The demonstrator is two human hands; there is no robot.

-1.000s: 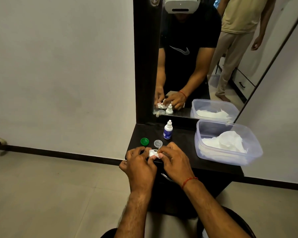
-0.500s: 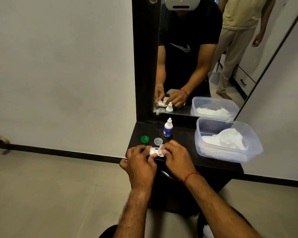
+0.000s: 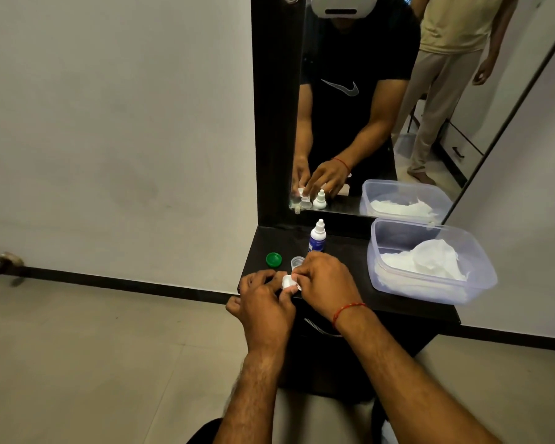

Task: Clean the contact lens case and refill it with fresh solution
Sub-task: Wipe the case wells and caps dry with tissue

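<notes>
A small white contact lens case [image 3: 289, 282] sits between my two hands at the front edge of the black shelf [image 3: 350, 251]. My left hand [image 3: 265, 307] pinches it from the left with curled fingers. My right hand [image 3: 329, 283] pinches it from the right, and its fingers hide most of the case. A green cap [image 3: 273, 259] lies on the shelf to the left. A clear cap [image 3: 297, 261] lies just beyond my right fingertips. The white and blue solution bottle [image 3: 317, 237] stands upright behind them, capped.
A clear plastic tub [image 3: 481, 283] holding white tissues [image 3: 430, 261] stands at the right of the shelf. A mirror [image 3: 382, 107] rises behind, reflecting me and a standing person. The floor drops away left of the shelf; a drawer handle [image 3: 318, 328] lies below it.
Both hands have stayed on the case at the shelf's front edge. My right hand's fingers have shifted a little over it, toward the clear cap.
</notes>
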